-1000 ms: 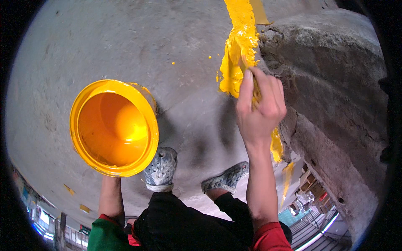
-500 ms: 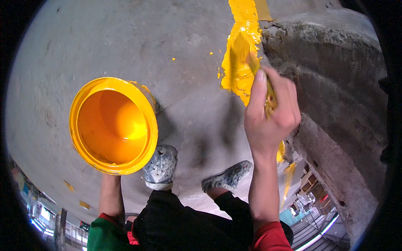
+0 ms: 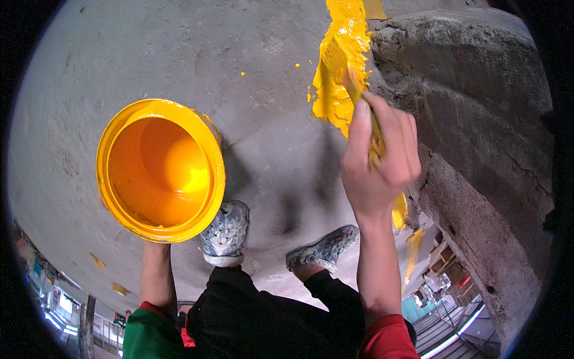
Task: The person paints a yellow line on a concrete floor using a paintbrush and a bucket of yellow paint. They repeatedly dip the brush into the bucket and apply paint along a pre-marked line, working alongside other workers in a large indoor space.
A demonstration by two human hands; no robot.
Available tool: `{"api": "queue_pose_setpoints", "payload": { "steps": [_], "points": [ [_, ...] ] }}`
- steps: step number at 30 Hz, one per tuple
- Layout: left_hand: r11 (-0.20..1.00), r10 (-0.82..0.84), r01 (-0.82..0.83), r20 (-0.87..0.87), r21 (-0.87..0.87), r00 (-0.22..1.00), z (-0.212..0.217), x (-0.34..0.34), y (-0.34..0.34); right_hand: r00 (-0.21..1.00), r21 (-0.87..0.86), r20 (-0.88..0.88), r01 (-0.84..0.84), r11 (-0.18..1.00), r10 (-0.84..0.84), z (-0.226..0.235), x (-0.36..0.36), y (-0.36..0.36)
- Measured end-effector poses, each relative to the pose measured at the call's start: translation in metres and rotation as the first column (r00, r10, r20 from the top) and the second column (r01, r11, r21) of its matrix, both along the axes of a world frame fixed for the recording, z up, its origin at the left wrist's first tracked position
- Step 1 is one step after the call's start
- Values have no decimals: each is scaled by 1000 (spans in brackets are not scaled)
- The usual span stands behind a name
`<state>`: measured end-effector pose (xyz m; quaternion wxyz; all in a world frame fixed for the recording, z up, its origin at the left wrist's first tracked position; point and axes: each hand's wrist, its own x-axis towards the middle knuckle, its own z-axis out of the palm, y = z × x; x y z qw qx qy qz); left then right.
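My right hand (image 3: 382, 158) is closed round the handle of a paintbrush (image 3: 354, 84), thumb along its near side. The yellow-coated bristles rest on a thick, wet strip of yellow paint (image 3: 353, 30) on the grey concrete floor. On the left, a yellow paint bucket (image 3: 218, 173) is held up, its mouth tilted toward me, with orange-yellow paint (image 3: 156, 173) inside. My left forearm (image 3: 157, 272) reaches up beneath the bucket and supports it; the bucket hides the left hand's fingers.
A rough concrete ledge (image 3: 478, 102) runs along the strip's right side. My speckled shoes (image 3: 226, 230) stand on the floor (image 3: 269, 119) between the arms. Small paint drops (image 3: 243, 73) lie left of the strip. Tan tape (image 3: 375, 9) borders its far end. Boxes (image 3: 443, 258) show at lower right.
The brush has moved slightly left across the wet paint, with my right hand following. The bucket has shifted a little upward in the view.
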<state>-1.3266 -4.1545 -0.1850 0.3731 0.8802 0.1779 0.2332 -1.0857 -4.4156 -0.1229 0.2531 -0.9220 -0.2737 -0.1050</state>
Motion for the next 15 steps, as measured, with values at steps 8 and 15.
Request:
{"api": "queue_pose_setpoints", "payload": {
  "steps": [8, 15],
  "points": [
    [1000, 10, -10, -7, 6, 1000, 1, -6, -1, 983, -150, -175, -75, 986, 48, 28, -26, -13],
    [1000, 2, -2, -6, 14, 1000, 0, -5, -1, 980, -107, -173, -119, 987, 99, 10, -19, -14]
  ]
}}
